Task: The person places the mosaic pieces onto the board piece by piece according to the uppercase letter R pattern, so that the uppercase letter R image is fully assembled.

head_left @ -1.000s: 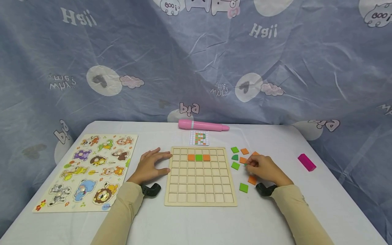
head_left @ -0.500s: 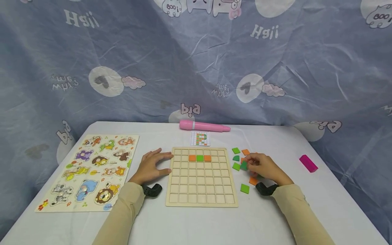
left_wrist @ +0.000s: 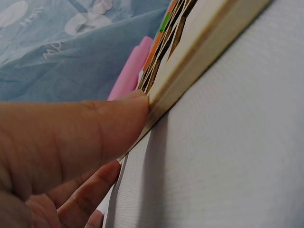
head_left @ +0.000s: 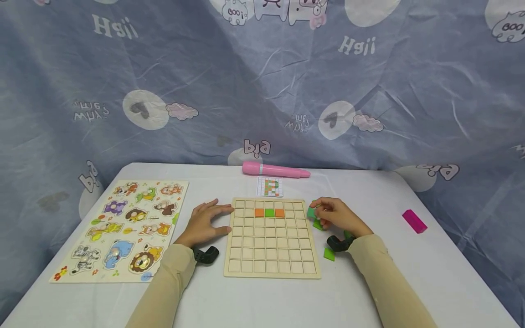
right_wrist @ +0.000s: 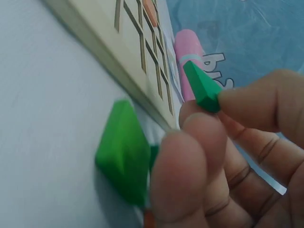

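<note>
My left hand, fingers spread, rests at the left edge of a wooden grid board. In the left wrist view its thumb presses the board's side. Two orange square tiles flank a green one in the second row. Beyond the board's right edge, my right hand pinches a dark green piece between thumb and fingers; earlier it looks like a quarter circle. Below that hand lies a light green square tile. The hand hides most loose pieces there.
Behind the board lie a pattern card and a pink marker-shaped stick. An animal puzzle board is on the left, a magenta block far right. Another green tile sits near the right wrist camera.
My right hand has lifted the dark green piece from among the loose tiles and moved left with it, up to the board's right edge. My left hand stays at the board.
</note>
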Motion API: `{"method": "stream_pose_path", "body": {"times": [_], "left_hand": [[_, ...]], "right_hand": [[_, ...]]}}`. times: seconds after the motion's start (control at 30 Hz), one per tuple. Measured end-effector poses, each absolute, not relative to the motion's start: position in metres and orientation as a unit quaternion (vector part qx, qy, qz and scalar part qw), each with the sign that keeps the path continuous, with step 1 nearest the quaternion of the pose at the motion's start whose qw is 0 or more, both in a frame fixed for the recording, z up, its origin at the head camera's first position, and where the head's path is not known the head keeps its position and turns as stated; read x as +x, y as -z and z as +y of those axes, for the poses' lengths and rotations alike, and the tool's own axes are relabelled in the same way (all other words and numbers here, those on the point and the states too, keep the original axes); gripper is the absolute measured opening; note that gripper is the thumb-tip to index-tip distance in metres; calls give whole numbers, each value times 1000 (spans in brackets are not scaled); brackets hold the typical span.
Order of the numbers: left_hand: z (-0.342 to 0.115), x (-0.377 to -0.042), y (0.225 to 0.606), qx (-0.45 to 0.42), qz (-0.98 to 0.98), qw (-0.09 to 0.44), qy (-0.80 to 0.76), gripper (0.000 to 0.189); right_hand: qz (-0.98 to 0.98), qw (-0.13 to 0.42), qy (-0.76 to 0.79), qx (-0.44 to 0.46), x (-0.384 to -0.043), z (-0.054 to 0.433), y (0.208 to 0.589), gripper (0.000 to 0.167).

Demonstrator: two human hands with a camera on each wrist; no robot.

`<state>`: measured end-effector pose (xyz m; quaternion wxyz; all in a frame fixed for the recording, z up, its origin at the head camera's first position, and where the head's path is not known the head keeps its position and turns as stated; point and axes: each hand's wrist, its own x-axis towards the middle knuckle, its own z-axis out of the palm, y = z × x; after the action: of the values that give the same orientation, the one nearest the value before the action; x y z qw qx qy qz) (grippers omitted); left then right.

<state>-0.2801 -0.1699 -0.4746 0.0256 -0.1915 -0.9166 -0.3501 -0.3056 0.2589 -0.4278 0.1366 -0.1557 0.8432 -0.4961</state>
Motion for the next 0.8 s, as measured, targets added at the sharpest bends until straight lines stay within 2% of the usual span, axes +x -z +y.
{"method": "stream_pose_path", "body": {"times": [0.8], "left_hand": [[-171,-280,475,-189,-915,21,354,60]], "right_hand": [[872,147,437,-162,-326,206,427,21]]}}
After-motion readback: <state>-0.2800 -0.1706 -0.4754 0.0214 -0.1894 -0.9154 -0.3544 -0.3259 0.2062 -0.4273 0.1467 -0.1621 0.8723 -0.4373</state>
